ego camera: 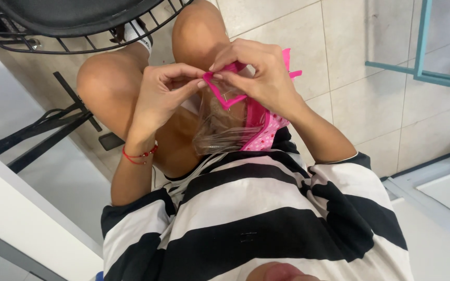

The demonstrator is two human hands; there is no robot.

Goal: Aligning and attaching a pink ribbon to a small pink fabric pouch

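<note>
Striped shirt [256,218] nearest. Left hand [160,96] and right hand [261,73] both pinch pink fabric piece [225,96] over clear plastic bag [220,130]; thin needle barely visible, could prick fingers or drop.

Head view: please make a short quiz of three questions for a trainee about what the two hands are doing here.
1. True or false: both hands pinch the pink trim of the clear plastic pouch.
2. Which wrist wears the red string bracelet? A) left B) right C) neither
3. Fill in: the person's shirt has black and ____ stripes.

Key:
1. True. The left hand and the right hand meet at the pink trim, above the knees.
2. A.
3. White.
</note>
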